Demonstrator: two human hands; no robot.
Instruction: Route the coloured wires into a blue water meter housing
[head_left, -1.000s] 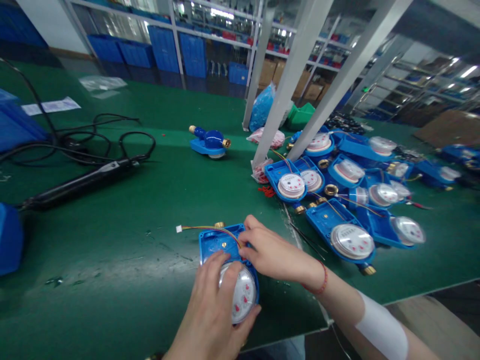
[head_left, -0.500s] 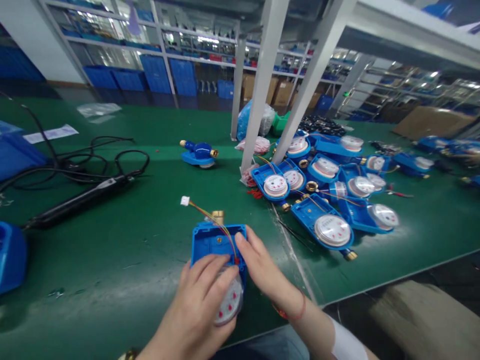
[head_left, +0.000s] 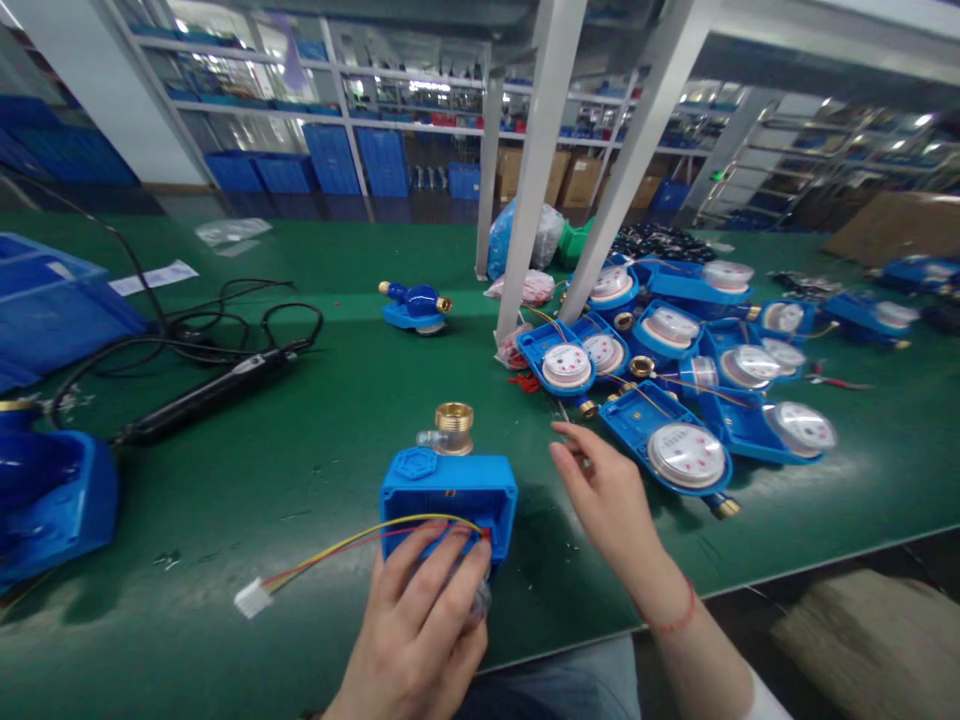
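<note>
Left hand (head_left: pixel 420 630) at the near edge of the green bench (head_left: pixel 337 400), fingers spread and pressed down over the clear dial end of a blue water meter (head_left: pixel 448 495). Grip closed on the meter from above; the dial face is hidden under the fingers. The meter sits tipped up on the bench, its blue housing facing the camera, with a hexagonal cap at the top left and a brass threaded fitting (head_left: pixel 454 419) standing up behind it.

A thin bundle of yellow and red wires (head_left: pixel 352 545) comes out near the left fingertips and arcs left across the bench to a small white connector (head_left: pixel 253 598) lying flat.

Right hand (head_left: pixel 611 500) hovers just right of the meter, not touching it. Fingers loosely open, nothing held. Red cord bracelet at the wrist.

Beyond the right hand: a heap of open blue meters (head_left: pixel 675 350) with round white dials carrying red marks; print too small to read. 1 more meter (head_left: pixel 415 304) lies alone mid-bench.

Left side: black handheld tool (head_left: pixel 202 395) with coiled black cable, a large blue part (head_left: pixel 52 500) at the left edge, and a paper slip (head_left: pixel 154 278) further back, writing illegible. Grey uprights (head_left: pixel 536 160) rise from the bench; shelving with blue bins behind.
</note>
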